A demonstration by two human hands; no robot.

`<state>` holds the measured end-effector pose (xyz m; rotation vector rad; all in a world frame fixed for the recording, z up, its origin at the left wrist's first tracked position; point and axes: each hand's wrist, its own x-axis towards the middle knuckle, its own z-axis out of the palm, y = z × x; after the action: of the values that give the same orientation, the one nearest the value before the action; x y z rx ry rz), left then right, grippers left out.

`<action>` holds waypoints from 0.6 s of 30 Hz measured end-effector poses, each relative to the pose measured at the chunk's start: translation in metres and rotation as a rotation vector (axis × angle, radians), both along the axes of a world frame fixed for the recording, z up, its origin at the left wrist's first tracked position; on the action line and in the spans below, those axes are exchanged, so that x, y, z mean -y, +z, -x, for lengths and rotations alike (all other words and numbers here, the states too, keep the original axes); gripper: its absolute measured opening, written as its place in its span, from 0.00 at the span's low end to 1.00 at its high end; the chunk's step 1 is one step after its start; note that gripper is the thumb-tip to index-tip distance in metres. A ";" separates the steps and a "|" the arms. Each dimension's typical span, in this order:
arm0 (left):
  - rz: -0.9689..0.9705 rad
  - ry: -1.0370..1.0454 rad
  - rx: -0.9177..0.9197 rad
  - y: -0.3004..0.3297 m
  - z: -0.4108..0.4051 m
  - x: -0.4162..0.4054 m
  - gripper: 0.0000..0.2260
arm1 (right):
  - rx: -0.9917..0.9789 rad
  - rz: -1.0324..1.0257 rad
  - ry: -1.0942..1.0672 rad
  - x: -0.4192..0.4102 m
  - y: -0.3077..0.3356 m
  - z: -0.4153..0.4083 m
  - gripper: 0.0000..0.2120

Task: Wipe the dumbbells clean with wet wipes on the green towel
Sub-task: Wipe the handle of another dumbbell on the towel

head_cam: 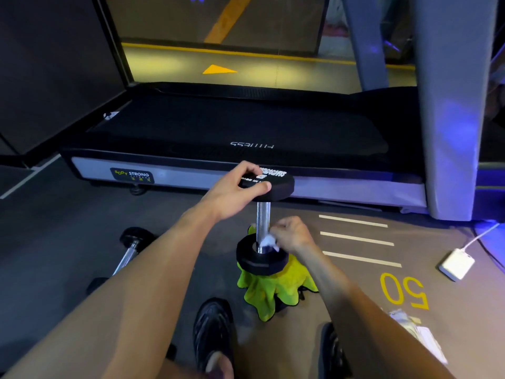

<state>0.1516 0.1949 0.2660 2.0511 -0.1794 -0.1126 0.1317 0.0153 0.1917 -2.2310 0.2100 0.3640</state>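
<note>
Head view, seated operator. I see one dumbbell (263,222) standing upright on end, its lower black head seated on the green towel (269,289), which lies crumpled on the floor (68,214) just in front of the treadmill (235,132). My left hand (235,188) grips the rim of the upper head from the side away from the charger, thumb on the near edge and fingers curled over the lettered top face. My right hand (291,233) pinches a white wet wipe (269,240) against the chrome handle, low on the shaft and just above the lower head. The two hands are apart, one at each end of the handle, both clamped on their objects.

A second dumbbell (128,250) lies on its side on the floor, well apart from the towel and on the side of my left arm, partly hidden by that arm. On the opposite side of the towel, a white charger (457,264) with its cable rests on the floor, beyond three white painted bars and a yellow "50". A pack of wipes (418,333), blurred, lies nearer to me than the charger. Two black shoes (214,329) sit just below the towel in the frame.
</note>
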 end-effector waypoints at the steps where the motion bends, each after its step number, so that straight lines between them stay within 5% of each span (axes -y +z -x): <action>1: 0.003 -0.004 -0.005 -0.001 -0.001 -0.001 0.13 | 0.027 -0.183 -0.106 -0.002 0.006 -0.005 0.13; 5: -0.009 0.017 -0.005 -0.002 -0.003 -0.006 0.17 | 0.107 -0.708 -0.348 -0.016 0.025 -0.003 0.10; 10: 0.004 0.037 0.005 -0.005 -0.002 -0.011 0.15 | 0.024 -0.416 -0.266 -0.018 -0.002 0.021 0.09; 15: -0.002 0.018 0.004 -0.004 -0.005 -0.004 0.15 | 0.159 -0.881 -0.378 -0.028 0.040 -0.001 0.13; 18: -0.008 0.037 0.022 -0.004 -0.006 -0.003 0.22 | 0.214 -0.826 -0.342 -0.031 0.024 0.013 0.10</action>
<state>0.1577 0.1979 0.2623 2.0634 -0.1546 -0.0684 0.1183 0.0461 0.2160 -1.3712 0.2627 0.0045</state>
